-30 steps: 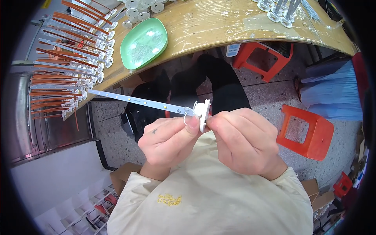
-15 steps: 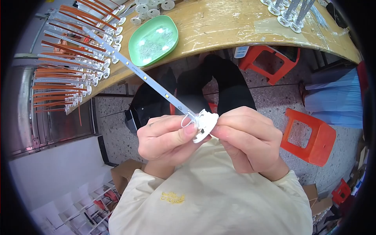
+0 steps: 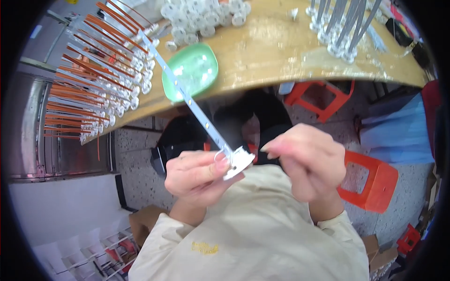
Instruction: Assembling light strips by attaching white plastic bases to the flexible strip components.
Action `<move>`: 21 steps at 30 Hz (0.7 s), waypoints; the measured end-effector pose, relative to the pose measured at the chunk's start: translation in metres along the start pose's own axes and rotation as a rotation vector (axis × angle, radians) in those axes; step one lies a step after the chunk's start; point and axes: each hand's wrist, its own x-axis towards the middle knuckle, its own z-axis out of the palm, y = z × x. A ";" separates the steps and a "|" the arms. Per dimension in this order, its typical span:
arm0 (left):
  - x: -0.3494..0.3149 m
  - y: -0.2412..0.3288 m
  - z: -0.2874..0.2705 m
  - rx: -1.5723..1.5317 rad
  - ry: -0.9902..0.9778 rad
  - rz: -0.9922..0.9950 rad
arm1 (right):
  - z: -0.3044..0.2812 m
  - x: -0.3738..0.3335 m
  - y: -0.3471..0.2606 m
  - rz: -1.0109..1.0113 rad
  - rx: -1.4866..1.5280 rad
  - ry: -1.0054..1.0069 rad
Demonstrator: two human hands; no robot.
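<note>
Frame centre: left hand [image 3: 199,175] pinches white round plastic cap [image 3: 238,161] at end of slim LED strip [image 3: 190,96]. Right hand [image 3: 304,161], loosely curled, holds nothing visible. Fitting step apparently underway; seating cap squarely likely needed. Beyond, upper frame: glossy green tray [image 3: 192,75], orange-wired strips [image 3: 89,89], wooden bench [image 3: 281,56].

This is a small assembly workshop for light parts. A worn wooden bench [image 3: 281,56] carries rows of finished strips with orange wires [image 3: 89,84], a heap of white caps [image 3: 201,18] and a green tray [image 3: 192,70]. More strips stand in a bunch [image 3: 342,28] at the far end. Red plastic stools [image 3: 370,180] sit on the speckled concrete floor [image 3: 136,168], with cardboard boxes [image 3: 140,225] nearby.
</note>
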 end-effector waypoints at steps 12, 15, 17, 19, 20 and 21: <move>0.145 -0.048 -0.041 0.150 -0.098 -0.269 | -0.037 0.046 0.198 0.516 -0.398 0.228; 0.202 -0.091 -0.061 0.057 0.004 -0.335 | -0.039 0.048 0.197 0.539 -0.339 0.235; 0.236 -0.117 -0.077 -0.033 0.026 -0.360 | -0.040 0.050 0.200 0.559 -0.315 0.237; 0.258 -0.135 -0.085 -0.079 0.031 -0.392 | -0.040 0.050 0.203 0.562 -0.294 0.239; 0.266 -0.141 -0.087 -0.080 0.047 -0.395 | -0.040 0.050 0.203 0.573 -0.273 0.241; 0.270 -0.147 -0.089 -0.079 0.041 -0.390 | -0.041 0.051 0.200 0.565 -0.285 0.233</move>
